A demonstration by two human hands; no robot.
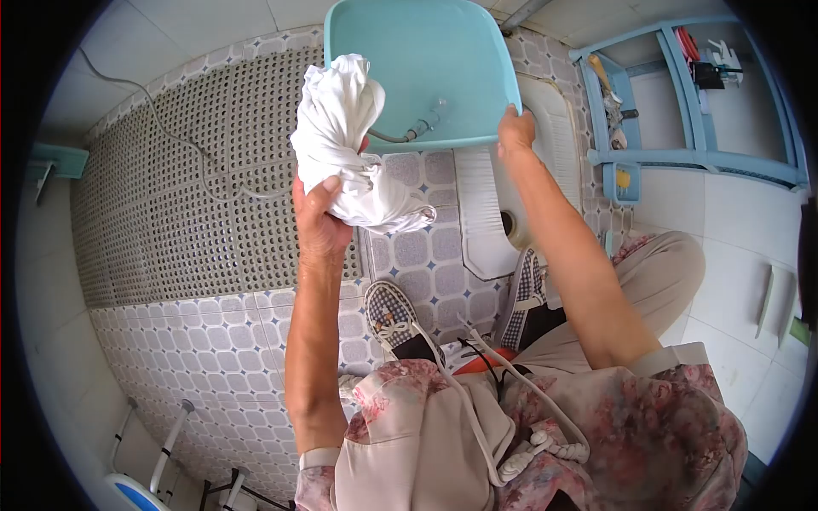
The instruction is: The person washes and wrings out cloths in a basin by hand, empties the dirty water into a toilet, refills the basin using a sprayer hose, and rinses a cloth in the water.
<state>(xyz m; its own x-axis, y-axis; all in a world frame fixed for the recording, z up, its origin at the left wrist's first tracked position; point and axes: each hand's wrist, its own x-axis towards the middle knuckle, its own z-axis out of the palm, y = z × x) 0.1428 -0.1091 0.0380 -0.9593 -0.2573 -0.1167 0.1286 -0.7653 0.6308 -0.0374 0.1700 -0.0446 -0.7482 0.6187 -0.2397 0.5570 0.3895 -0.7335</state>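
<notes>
A bunched white cloth (pixel 345 153) is gripped in my left hand (pixel 319 213), its lower end hanging loosely to the right. Part of the cloth overlaps the near left side of a turquoise basin (pixel 426 51). My right hand (pixel 516 132) holds the basin's near right rim, thumb outside and fingers partly hidden. A hose end with a nozzle (pixel 422 128) lies inside the basin near its front wall. Whether water stands in the basin I cannot tell for certain.
Beneath the basin's right side is a white squat toilet (pixel 503 204). A grey perforated mat (pixel 162 204) covers the left floor, with a hose (pixel 153 111) across it. A blue shelf (pixel 699 157) stands at right; a stool (pixel 136 494) is at lower left.
</notes>
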